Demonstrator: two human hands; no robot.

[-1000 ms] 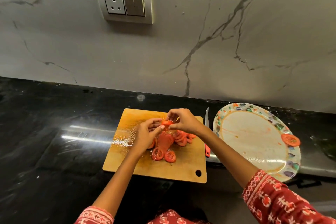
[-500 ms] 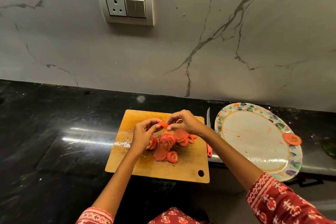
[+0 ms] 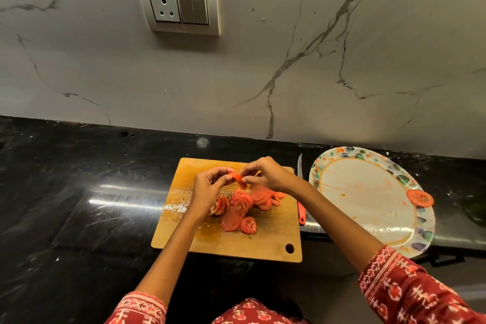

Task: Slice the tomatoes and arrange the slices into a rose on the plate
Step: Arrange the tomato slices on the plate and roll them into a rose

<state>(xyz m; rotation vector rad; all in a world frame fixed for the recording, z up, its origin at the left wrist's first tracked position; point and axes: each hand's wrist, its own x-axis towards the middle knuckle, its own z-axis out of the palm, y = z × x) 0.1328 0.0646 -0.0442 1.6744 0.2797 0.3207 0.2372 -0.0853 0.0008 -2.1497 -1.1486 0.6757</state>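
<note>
Several red tomato slices [image 3: 242,212] lie in a loose pile on the wooden cutting board [image 3: 268,242]. Above the pile, my left hand [image 3: 210,187] and my right hand [image 3: 265,175] pinch one small tomato slice [image 3: 237,177] between their fingertips. To the right stands a white plate [image 3: 363,192] with a leaf-patterned rim. A single tomato slice [image 3: 420,197] rests on its right rim.
A knife [image 3: 300,192] with a red handle lies between the board and the plate, blade pointing to the wall. The black counter [image 3: 79,205] stretches left. A socket and switch panel [image 3: 178,6] sits on the marble wall behind.
Both hands stay above the board with the slice between their fingertips. The fingers have shifted slightly around it.
</note>
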